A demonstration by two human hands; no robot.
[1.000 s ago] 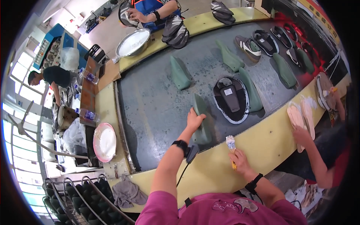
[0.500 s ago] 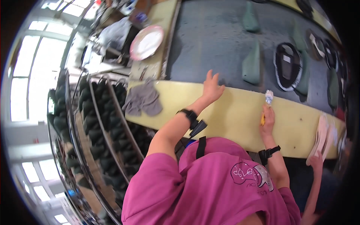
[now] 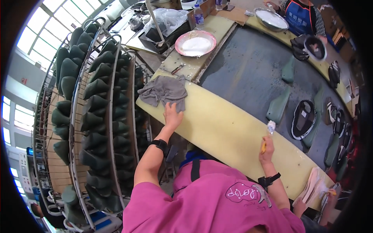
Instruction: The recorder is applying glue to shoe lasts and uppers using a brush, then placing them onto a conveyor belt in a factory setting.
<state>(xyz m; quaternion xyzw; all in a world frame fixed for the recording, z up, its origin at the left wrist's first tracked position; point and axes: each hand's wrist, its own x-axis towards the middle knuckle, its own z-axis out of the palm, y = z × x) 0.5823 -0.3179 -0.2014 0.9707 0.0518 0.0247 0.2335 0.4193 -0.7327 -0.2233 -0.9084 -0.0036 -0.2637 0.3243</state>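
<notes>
My left hand (image 3: 172, 116) is at the near lower corner of a crumpled grey cloth (image 3: 163, 91), its fingers apart and nothing in them. Whether the fingertips touch the cloth, I cannot tell. My right hand (image 3: 265, 149) is closed round the yellow handle of a brush (image 3: 271, 127), whose white-coated bristles point away from me over the pale yellow table edge (image 3: 217, 120). Just beyond the brush, a green shoe last (image 3: 278, 105) lies on the dark belt (image 3: 237, 66), with a black shoe upper (image 3: 303, 119) to its right.
A pink-rimmed basin (image 3: 195, 43) of white stuff stands at the far left. Racks of green lasts (image 3: 97, 116) line my left side. Across the belt a person in a blue apron (image 3: 301, 17) sits near another basin (image 3: 272, 19). Another person's hand (image 3: 299, 207) holds pale insoles (image 3: 311, 186) at right.
My view has swung left. My left hand has moved from the belt's edge leftward to the grey cloth. My right hand still holds the brush upright.
</notes>
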